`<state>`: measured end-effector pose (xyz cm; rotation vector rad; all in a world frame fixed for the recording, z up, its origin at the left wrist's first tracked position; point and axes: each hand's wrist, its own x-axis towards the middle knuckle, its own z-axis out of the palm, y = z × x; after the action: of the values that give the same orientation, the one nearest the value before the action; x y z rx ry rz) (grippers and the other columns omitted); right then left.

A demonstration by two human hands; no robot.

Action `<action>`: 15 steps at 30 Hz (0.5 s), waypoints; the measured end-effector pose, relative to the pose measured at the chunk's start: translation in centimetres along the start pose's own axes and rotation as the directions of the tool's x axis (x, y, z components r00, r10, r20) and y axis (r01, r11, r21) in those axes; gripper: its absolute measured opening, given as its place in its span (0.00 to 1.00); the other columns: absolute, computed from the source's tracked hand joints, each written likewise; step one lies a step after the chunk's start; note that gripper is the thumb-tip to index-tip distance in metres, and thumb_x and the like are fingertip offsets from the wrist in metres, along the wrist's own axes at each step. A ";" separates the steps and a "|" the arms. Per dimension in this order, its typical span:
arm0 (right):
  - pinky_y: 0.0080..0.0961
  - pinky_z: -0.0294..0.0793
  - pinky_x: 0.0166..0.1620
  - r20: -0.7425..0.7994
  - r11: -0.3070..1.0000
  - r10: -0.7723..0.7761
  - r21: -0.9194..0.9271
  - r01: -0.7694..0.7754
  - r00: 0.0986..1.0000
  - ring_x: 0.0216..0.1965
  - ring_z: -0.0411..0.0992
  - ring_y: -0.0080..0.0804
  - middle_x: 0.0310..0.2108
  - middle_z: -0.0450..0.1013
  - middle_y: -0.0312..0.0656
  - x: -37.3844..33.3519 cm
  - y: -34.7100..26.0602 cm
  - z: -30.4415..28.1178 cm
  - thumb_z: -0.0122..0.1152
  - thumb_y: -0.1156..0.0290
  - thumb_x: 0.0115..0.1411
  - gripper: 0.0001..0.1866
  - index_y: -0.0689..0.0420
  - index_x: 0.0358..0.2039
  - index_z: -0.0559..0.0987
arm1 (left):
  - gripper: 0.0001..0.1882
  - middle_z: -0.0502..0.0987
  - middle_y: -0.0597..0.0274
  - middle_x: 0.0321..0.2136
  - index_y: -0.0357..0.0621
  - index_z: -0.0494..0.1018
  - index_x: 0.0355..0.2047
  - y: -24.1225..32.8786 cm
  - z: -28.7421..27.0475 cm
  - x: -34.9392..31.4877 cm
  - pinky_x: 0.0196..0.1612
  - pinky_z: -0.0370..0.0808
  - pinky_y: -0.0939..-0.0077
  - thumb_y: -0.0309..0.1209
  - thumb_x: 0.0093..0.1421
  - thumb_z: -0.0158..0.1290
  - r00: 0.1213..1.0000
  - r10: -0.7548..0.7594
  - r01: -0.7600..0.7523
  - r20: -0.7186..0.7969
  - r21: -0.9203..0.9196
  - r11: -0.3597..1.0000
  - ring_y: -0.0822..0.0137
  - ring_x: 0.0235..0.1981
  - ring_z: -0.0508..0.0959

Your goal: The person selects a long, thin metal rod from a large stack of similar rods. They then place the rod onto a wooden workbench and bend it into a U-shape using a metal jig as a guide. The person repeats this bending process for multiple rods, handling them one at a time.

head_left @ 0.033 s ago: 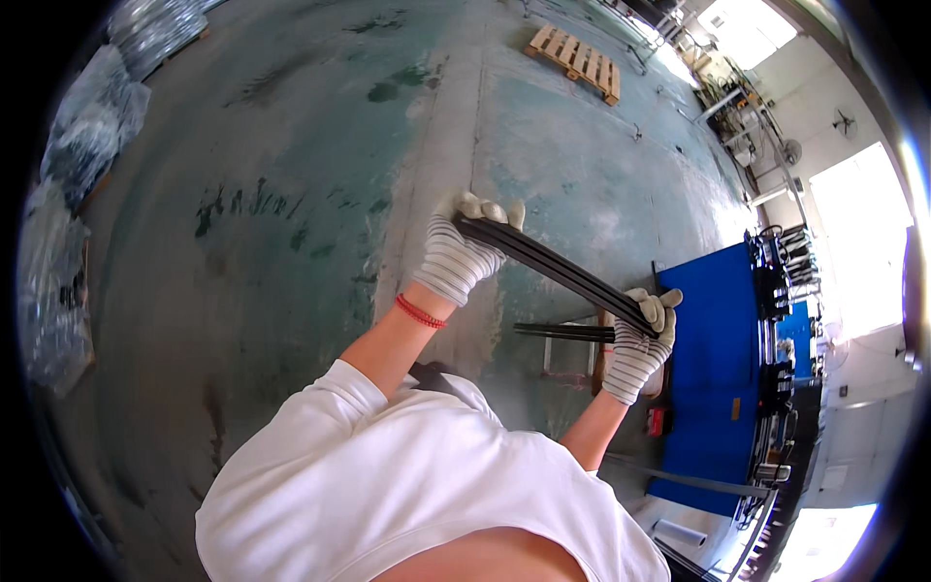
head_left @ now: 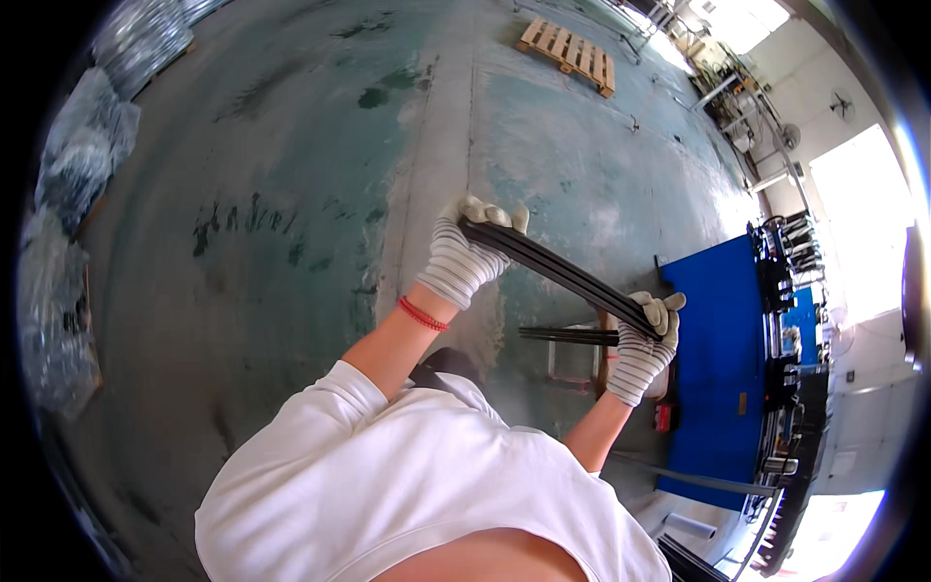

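A small bundle of long, straight black bars (head_left: 562, 278) slants between my hands; whether they are metal or plastic I cannot tell. My left hand (head_left: 477, 236), in a pale glove with a striped cuff, is closed round the upper-left end. Around the lower-right end my right hand (head_left: 655, 335), gloved alike, is closed too. Beneath the right wrist, more black bars (head_left: 567, 335) lie across a low metal stand (head_left: 574, 373).
Close on my right stands a blue machine (head_left: 718, 369) with black fittings along its far side. A wooden pallet (head_left: 567, 56) lies on the green-grey floor (head_left: 320, 145) ahead. Plastic-wrapped stacks (head_left: 87, 145) line the left edge.
The view has shifted very slightly, so the pallet appears a little further left and the blue machine a little further right. Both hands keep their hold on the bars.
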<state>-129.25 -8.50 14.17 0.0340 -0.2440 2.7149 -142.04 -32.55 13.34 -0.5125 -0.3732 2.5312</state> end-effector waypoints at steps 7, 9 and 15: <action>0.31 0.64 0.45 -0.056 0.988 -0.156 0.014 0.157 0.986 0.19 0.55 0.25 0.12 0.51 0.30 18.4 1.5 -4.5 0.50 0.73 0.57 0.08 0.59 0.33 0.78 | 0.16 0.61 0.65 0.09 0.45 0.62 0.11 2.7 5.1 20.7 0.45 0.73 0.51 0.29 0.55 0.46 0.997 -0.045 0.047 -0.060 0.035 0.998 0.64 0.15 0.69; 0.32 0.64 0.45 -0.038 0.988 -0.150 0.011 0.151 0.988 0.19 0.55 0.25 0.12 0.51 0.30 24.0 2.1 -6.7 0.50 0.74 0.57 0.08 0.59 0.33 0.78 | 0.16 0.60 0.65 0.09 0.45 0.62 0.11 3.9 6.2 25.6 0.46 0.73 0.51 0.29 0.55 0.44 0.994 0.013 -0.005 -0.113 0.067 0.998 0.64 0.15 0.68; 0.29 0.63 0.40 -0.096 0.996 -0.050 0.069 0.056 0.994 0.17 0.52 0.25 0.11 0.49 0.31 44.5 5.5 -6.7 0.50 0.73 0.60 0.07 0.59 0.25 0.72 | 0.18 0.63 0.64 0.07 0.42 0.64 0.09 8.1 14.3 40.7 0.51 0.69 0.57 0.27 0.57 0.42 0.997 0.076 -0.076 0.000 0.092 0.993 0.62 0.16 0.72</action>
<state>-172.14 5.51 9.32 -0.0654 -0.1169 2.6629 -183.80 -19.33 11.69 -0.5050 -0.2391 2.6061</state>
